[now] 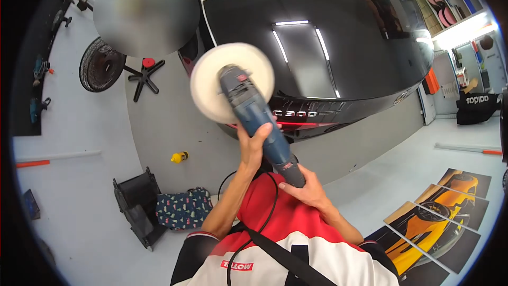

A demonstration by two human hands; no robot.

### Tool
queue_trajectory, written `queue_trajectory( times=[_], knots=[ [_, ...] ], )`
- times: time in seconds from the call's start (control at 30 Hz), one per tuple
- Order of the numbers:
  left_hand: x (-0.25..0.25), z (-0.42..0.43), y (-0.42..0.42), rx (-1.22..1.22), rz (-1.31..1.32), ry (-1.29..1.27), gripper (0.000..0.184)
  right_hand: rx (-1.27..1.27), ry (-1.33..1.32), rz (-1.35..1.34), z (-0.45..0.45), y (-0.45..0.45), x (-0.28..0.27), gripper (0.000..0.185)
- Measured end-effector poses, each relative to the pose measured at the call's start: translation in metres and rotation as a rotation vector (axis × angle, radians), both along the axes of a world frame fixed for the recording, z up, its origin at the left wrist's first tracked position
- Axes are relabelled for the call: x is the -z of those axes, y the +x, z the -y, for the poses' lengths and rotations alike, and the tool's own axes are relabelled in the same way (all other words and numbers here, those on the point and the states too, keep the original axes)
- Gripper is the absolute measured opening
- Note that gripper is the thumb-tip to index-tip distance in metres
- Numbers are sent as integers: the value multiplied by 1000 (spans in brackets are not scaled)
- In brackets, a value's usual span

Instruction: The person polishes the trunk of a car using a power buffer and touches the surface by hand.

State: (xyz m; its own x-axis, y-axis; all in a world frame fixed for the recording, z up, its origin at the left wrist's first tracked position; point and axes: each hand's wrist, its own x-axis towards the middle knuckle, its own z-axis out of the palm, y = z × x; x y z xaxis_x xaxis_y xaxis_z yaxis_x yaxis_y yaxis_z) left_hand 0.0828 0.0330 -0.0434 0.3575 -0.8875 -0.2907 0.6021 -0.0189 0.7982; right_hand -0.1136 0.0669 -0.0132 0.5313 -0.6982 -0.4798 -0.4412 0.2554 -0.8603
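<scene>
Both my hands hold a blue and dark grey car polisher, tilted across the middle of the view. My left hand is closed round its body behind the head. Farther back, my right hand wraps round the dark rear end. A large round white polishing pad sits on the polisher's head, its edge slightly smeared. Beyond it lies the glossy black trunk lid of a car; whether the pad touches the paint I cannot tell. A black power cord loops over my red and white shirt.
A black fan stands at left, partly behind a large blurred round patch. On the floor are a yellow bottle, a black folding seat and a patterned cloth item. Yellow car picture panels are at right.
</scene>
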Motion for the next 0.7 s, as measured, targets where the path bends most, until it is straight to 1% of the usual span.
queue_trajectory(
  times=[0.07, 0.1, 0.17, 0.2, 0.23, 0.27, 0.33, 0.4, 0.43, 0.5, 0.53, 0.57, 0.6, 0.63, 0.67, 0.7],
  knots=[
    [9, 11, -19, 48, 52, -58, 67, 194, -120, 63, -16, -14, 7, 37],
    [11, 17, -29, 76, 107, -82, 68, 181, -124, 52, -23, -21, 4, 37],
    [-5, 29, -53, 135, 204, -124, 74, 432, 130, 31, -35, -36, -2, 32],
    [-2, 33, -68, 198, 184, -88, 76, 428, 131, 30, -41, -40, -2, 32],
    [0, 36, -79, 264, 165, -51, 78, 485, 123, 59, -46, -45, -1, 31],
    [3, 35, -83, 265, 168, -49, 78, 545, 114, 91, -50, -48, -1, 30],
    [6, 33, -90, 316, 230, -72, 71, 544, 114, 80, -60, -43, -1, 29],
    [-1, 23, -74, 300, 240, -105, 70, 516, 95, 75, -67, -35, -2, 25],
    [-5, 13, -63, 276, 233, -126, 70, 446, 117, 20, -70, -33, -1, 29],
    [-8, -10, -42, 238, 75, -49, 60, 312, -119, 33, -69, -21, 5, 30],
    [-3, -15, -25, 231, 77, -36, 57, 369, -113, 59, -58, -14, 8, 30],
    [4, -31, -12, 246, 69, 15, 55, 270, -79, 86, -53, -8, 5, 33],
    [16, -41, -5, 195, 61, 33, 54, 167, -63, 118, -50, -8, 6, 36],
    [23, -36, 0, 139, 53, 28, 54, 238, -60, 133, -46, -10, 12, 36],
    [21, -36, 2, 128, 87, 12, 56, 232, -101, 159, -50, -8, 20, 38],
    [17, -33, 1, 185, 105, 18, 56, 217, -145, 182, -56, -4, 25, 40]
  ],
)
